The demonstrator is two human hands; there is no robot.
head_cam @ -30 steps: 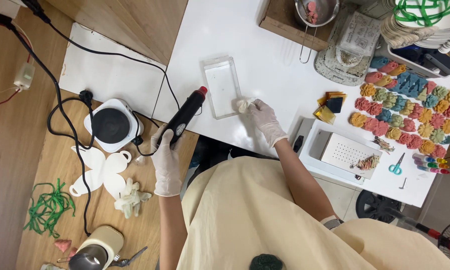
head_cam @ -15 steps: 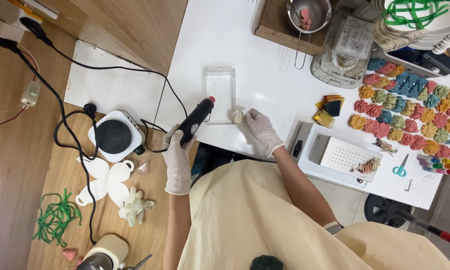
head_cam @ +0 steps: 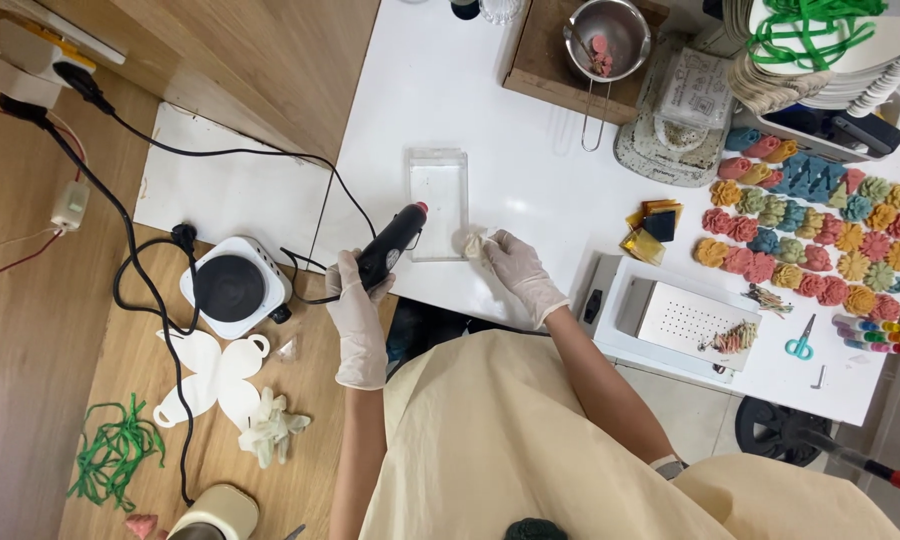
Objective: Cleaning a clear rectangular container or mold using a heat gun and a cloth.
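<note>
Black glue gun with red tip [head_cam: 392, 245] is gripped tight in gloved left hand [head_cam: 355, 300]. Small cream wax piece [head_cam: 475, 243] is pinched by gloved right hand [head_cam: 515, 270], at 3 o'clock of clear rectangular plastic tray [head_cam: 439, 203].

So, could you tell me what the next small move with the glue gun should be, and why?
Probably bring the glue gun nozzle across to the small white piece. The left hand holds the gun with its tip beside the clear tray, apart from the piece pinched by the right hand.
</note>
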